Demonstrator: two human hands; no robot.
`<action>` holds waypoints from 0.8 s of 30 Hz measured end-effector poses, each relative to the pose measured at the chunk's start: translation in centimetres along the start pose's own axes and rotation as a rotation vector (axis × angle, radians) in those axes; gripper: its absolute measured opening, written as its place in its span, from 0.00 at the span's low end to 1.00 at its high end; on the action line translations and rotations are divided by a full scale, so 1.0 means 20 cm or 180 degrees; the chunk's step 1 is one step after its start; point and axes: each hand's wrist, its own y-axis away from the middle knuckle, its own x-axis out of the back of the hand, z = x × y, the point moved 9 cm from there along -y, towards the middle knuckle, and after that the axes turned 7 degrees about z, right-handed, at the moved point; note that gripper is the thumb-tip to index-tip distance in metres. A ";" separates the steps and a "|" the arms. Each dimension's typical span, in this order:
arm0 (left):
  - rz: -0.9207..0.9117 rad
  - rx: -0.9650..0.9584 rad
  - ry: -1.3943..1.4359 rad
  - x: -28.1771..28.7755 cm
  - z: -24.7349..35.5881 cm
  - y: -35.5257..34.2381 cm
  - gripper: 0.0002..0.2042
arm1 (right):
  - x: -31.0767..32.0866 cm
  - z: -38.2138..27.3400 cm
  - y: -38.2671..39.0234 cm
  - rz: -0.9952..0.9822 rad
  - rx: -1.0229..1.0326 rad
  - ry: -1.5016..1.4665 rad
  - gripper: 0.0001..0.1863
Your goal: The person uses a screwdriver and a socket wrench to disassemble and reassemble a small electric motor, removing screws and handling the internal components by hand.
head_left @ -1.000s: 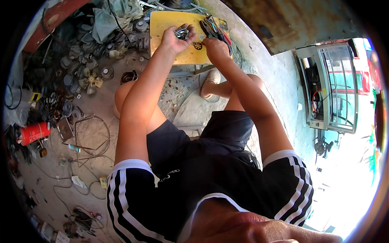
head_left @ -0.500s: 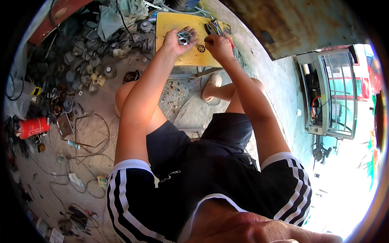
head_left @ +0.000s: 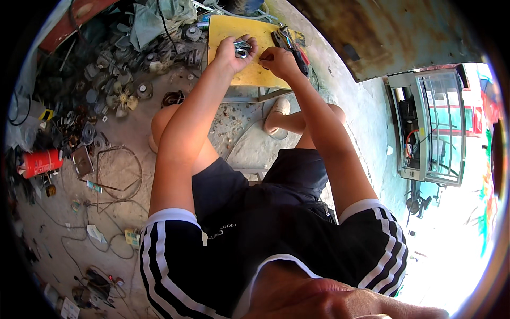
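My left hand [head_left: 229, 56] is palm up and cupped around a small bunch of shiny silver metal parts [head_left: 242, 49], some ring-shaped. My right hand [head_left: 279, 61] is over the right part of the yellow tabletop [head_left: 228, 29], its fingers pinched together. A dark sliver shows under its fingertips, where a small dark spoked disc lay before; the hand hides most of it. Just beyond my right hand lie pliers-like tools with dark and red handles [head_left: 302, 58] and some thin coloured wires, partly behind the hand.
Motor parts and a fan blade [head_left: 124, 101] are heaped on the floor at left, near a red cylinder [head_left: 42, 163]. A bent metal-rod frame [head_left: 119, 178] and loose cables lie closer. A rusty panel [head_left: 393, 37] and a glass-fronted cabinet [head_left: 443, 125] stand at right.
My right hand has moved left and slightly nearer, from the tools onto the small dark disc, covering it. My left hand still holds the metal parts, its fingers curled a little more.
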 end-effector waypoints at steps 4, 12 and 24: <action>0.0037 0.0007 -0.0078 0.01 0.00 0.00 0.23 | -0.02 0.01 -0.04 -0.0241 -0.0050 0.0043 0.13; 0.0038 -0.0004 -0.0228 0.02 0.01 0.01 0.22 | -0.02 -0.05 -0.05 -0.0353 -0.0167 0.0712 0.15; -0.0648 -0.0752 -0.1069 0.04 0.03 -0.11 0.21 | 0.07 -0.07 -0.14 -0.0278 -0.0397 -0.0831 0.12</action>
